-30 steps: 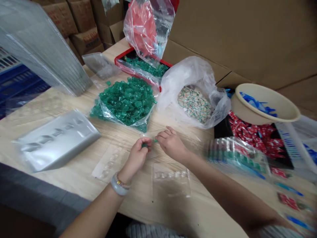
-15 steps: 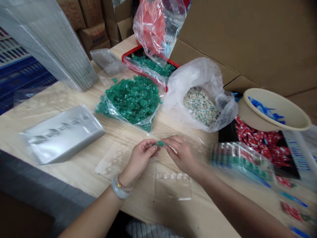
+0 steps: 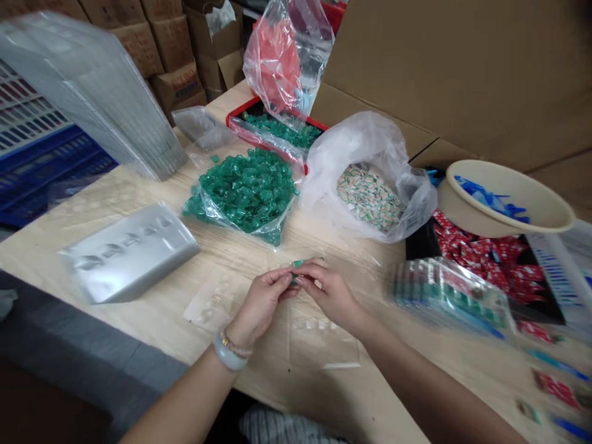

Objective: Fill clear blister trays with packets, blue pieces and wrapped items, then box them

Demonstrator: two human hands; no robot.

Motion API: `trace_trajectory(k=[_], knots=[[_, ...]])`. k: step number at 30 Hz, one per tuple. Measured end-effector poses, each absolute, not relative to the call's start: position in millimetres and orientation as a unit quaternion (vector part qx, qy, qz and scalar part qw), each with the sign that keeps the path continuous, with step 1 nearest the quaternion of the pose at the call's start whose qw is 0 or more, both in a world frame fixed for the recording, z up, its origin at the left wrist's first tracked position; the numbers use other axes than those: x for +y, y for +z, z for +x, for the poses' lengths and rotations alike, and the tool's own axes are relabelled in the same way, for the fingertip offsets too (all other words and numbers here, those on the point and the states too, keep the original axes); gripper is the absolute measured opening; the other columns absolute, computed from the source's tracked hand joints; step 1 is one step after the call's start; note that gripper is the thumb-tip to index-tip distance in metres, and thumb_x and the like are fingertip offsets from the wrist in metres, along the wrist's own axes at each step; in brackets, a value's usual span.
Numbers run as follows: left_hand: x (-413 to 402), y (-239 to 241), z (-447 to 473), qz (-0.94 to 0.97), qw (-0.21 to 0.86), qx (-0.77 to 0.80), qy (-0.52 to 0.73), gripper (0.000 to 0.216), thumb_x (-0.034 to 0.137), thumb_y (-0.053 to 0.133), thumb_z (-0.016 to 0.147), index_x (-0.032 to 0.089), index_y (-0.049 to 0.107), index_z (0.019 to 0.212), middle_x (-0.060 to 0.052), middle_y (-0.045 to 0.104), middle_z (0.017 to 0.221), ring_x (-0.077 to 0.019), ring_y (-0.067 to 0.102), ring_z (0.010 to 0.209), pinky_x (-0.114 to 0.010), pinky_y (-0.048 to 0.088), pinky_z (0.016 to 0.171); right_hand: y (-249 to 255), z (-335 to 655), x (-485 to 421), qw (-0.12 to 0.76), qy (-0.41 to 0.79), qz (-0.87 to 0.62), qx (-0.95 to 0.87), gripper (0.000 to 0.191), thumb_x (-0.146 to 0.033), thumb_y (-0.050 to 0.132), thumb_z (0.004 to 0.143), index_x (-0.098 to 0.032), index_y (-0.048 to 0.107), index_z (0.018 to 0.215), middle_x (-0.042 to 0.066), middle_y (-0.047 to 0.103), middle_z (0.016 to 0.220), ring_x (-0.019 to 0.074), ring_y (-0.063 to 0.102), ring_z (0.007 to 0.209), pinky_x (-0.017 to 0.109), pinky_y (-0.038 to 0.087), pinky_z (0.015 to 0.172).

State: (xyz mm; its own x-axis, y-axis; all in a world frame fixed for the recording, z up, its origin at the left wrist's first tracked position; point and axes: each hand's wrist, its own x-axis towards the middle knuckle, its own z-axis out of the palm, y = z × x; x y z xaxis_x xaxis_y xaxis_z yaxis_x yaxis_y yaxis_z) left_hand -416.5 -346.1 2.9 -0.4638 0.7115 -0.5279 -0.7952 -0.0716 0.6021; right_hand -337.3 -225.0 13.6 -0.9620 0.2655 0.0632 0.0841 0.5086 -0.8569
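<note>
My left hand [image 3: 260,301] and my right hand [image 3: 331,294] meet over the table, fingertips pinched together around small green plastic pieces. One green plastic piece [image 3: 297,264] shows at the top of the fingers; a darker bit of green lies between the thumbs, partly hidden. Below my right hand lies a clear plastic blister tray [image 3: 324,351] with a row of small pockets. Another clear blister sheet [image 3: 210,306] rests left of my left hand. Beyond both hands, a heap of green plastic pieces [image 3: 250,191] spills from a clear bag.
A white plastic bag [image 3: 365,135] holds many small printed pieces. At right stand a cream bowl [image 3: 499,209] with blue pieces, red packets [image 3: 490,259] and filled clear packs [image 3: 448,293]. Stacked clear trays [image 3: 102,92] and a silvery blister stack [image 3: 134,253] occupy the left.
My hands have drawn closer together, with the right fingers now curled in against the left fingertips. The green piece shows higher above the fingers. The camera view has shifted slightly.
</note>
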Motion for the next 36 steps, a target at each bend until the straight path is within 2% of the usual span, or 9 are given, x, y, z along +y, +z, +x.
trace_trajectory(k=[4,8,10,16,21,24,27,32,36], knots=[[-343.0,3.0,-420.0,-0.082,0.497,0.474,0.723,0.025,0.020,0.072,0.060,0.011,0.061,0.081,-0.003,0.064,0.073,-0.0090,0.059,0.064,-0.019,0.047,0.061,13.7,-343.3,-216.1,0.023,0.604,-0.145,-0.783,0.013,-0.022,0.060,0.071,-0.019,0.058,0.084,0.002,0.057,0.078,0.0119,0.053,0.071,0.027,0.043,0.065],[-341.9,0.3,-423.8,-0.061,0.498,0.497,0.708,0.025,0.035,0.061,0.070,0.011,0.058,0.079,-0.003,0.061,0.070,-0.0084,0.057,0.054,-0.020,0.046,0.052,10.9,-348.6,-208.5,-0.018,0.747,-0.242,-0.619,0.022,-0.029,0.068,0.063,-0.018,0.061,0.081,-0.001,0.059,0.070,0.0077,0.051,0.060,0.022,0.041,0.058],[-341.8,-2.0,-424.5,-0.016,0.472,0.532,0.703,0.025,0.034,0.060,0.070,0.012,0.058,0.082,-0.002,0.060,0.073,-0.0077,0.055,0.052,-0.020,0.044,0.050,9.0,-350.6,-206.6,-0.037,0.794,-0.276,-0.540,0.023,-0.030,0.071,0.060,-0.018,0.062,0.076,-0.002,0.060,0.068,0.0064,0.051,0.056,0.022,0.042,0.056],[-338.6,-9.8,-423.0,0.130,0.385,0.616,0.675,0.016,0.023,0.061,0.066,0.015,0.057,0.080,-0.001,0.059,0.073,-0.0121,0.056,0.066,-0.023,0.045,0.060,4.7,-350.9,-211.4,-0.041,0.818,-0.301,-0.488,0.019,-0.028,0.073,0.057,-0.017,0.063,0.070,-0.001,0.062,0.066,0.0092,0.056,0.059,0.025,0.046,0.059],[-331.4,-7.4,-428.7,0.093,0.366,0.640,0.668,0.009,0.017,0.057,0.066,0.015,0.058,0.075,0.000,0.059,0.065,-0.0104,0.054,0.057,-0.021,0.043,0.056,8.3,-352.1,-217.6,0.012,0.723,-0.254,-0.642,0.019,-0.032,0.065,0.068,-0.017,0.063,0.080,0.001,0.062,0.068,0.0104,0.056,0.062,0.029,0.047,0.065],[-324.4,0.7,-437.8,0.055,0.410,0.576,0.705,0.013,0.025,0.058,0.068,0.014,0.057,0.074,0.000,0.058,0.061,-0.0103,0.053,0.053,-0.023,0.043,0.055,12.7,-358.1,-215.4,0.087,0.643,-0.171,-0.741,0.020,-0.031,0.060,0.072,-0.019,0.061,0.089,0.003,0.058,0.086,0.0125,0.055,0.075,0.030,0.046,0.071],[-326.3,7.0,-447.6,0.085,0.444,0.572,0.685,0.018,0.031,0.054,0.073,0.014,0.058,0.072,-0.001,0.057,0.058,-0.0120,0.053,0.052,-0.025,0.043,0.054,15.4,-361.9,-207.2,0.122,0.562,-0.123,-0.809,0.017,-0.027,0.057,0.076,-0.019,0.059,0.090,0.003,0.055,0.085,0.0123,0.054,0.074,0.028,0.046,0.067],[-356.4,0.4,-447.7,0.312,0.202,0.780,0.503,0.021,0.022,0.051,0.076,0.020,0.062,0.094,-0.007,0.062,0.094,-0.0212,0.053,0.090,-0.035,0.039,0.082,11.6,-359.1,-195.6,0.074,0.320,-0.083,-0.941,0.014,-0.020,0.050,0.079,-0.016,0.059,0.090,0.006,0.056,0.085,0.0151,0.052,0.079,0.031,0.042,0.072],[-369.5,-11.9,-438.0,0.453,0.130,0.834,0.285,0.018,0.016,0.053,0.074,0.018,0.063,0.088,-0.009,0.057,0.108,-0.0268,0.044,0.104,-0.043,0.031,0.088,7.2,-368.4,-203.6,-0.035,0.119,-0.018,-0.992,0.013,-0.017,0.052,0.077,-0.017,0.062,0.085,0.007,0.058,0.085,0.0204,0.048,0.088,0.036,0.034,0.077]])
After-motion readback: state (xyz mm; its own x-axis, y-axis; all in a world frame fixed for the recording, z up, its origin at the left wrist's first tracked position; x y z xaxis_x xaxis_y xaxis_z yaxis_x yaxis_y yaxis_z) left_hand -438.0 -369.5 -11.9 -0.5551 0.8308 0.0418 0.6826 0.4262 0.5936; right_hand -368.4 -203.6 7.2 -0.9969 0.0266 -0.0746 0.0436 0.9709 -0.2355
